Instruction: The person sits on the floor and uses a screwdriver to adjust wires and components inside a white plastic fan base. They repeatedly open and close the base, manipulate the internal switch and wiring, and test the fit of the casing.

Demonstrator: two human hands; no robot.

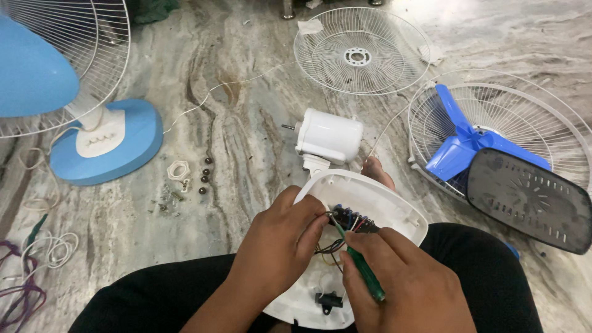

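A white fan base shell point(394, 206) lies upside down on my lap, its inside showing a switch block point(353, 221) with coloured wires. My left hand point(279, 237) grips the shell's near rim, fingertips touching the wires. My right hand point(401, 280) holds a green-handled screwdriver point(364, 271) whose tip rests at the switch block. The white fan motor housing point(328, 135) stands just beyond the shell, attached by its neck.
A blue fan point(105, 145) with its base stands at left. A white grille point(361, 49) lies at the back, another grille with a blue blade point(468, 139) at right, and a dark bottom plate point(530, 197) leans on it. Loose screws and a plastic nut point(179, 169) lie on the marble floor. Wires point(37, 259) lie at far left.
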